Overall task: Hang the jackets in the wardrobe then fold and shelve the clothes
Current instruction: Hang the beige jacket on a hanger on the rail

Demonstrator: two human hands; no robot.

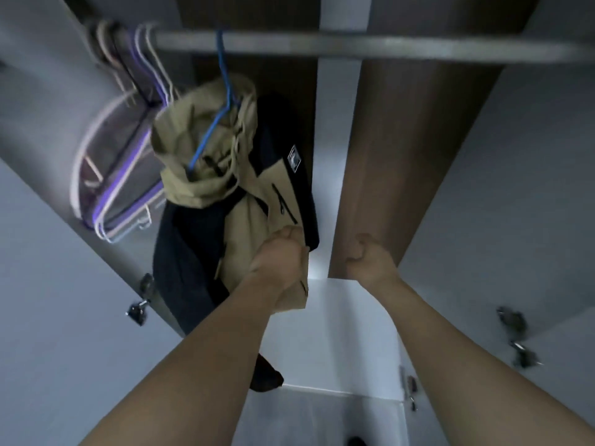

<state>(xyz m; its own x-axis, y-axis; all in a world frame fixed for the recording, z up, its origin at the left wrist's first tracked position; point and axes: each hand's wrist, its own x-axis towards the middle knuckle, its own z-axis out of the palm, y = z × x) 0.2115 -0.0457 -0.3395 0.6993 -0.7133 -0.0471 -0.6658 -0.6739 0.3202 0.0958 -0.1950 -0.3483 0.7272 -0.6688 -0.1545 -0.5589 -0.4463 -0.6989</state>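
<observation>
Inside the wardrobe, the jacket (pixel 244 175) is hanging lengthwise from the rail (pixel 354 48). Left hand (pixel 283 255) is grasping its lower front; right hand (pixel 367 255) is clenching nothing, just beside.

Right of the left hand (pixel 283 255) gripping the jacket (pixel 225 175), rail (pixel 354 46) space is lying open; empty hangers (pixel 122 162) are crowding its left.

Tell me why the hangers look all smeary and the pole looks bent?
In the head view, the empty hangers and rail are smeared by motion blur; the wide-angle lens bows the rail and wardrobe walls; light is dim and bluish; the jacket and left hand look sharper.
</observation>
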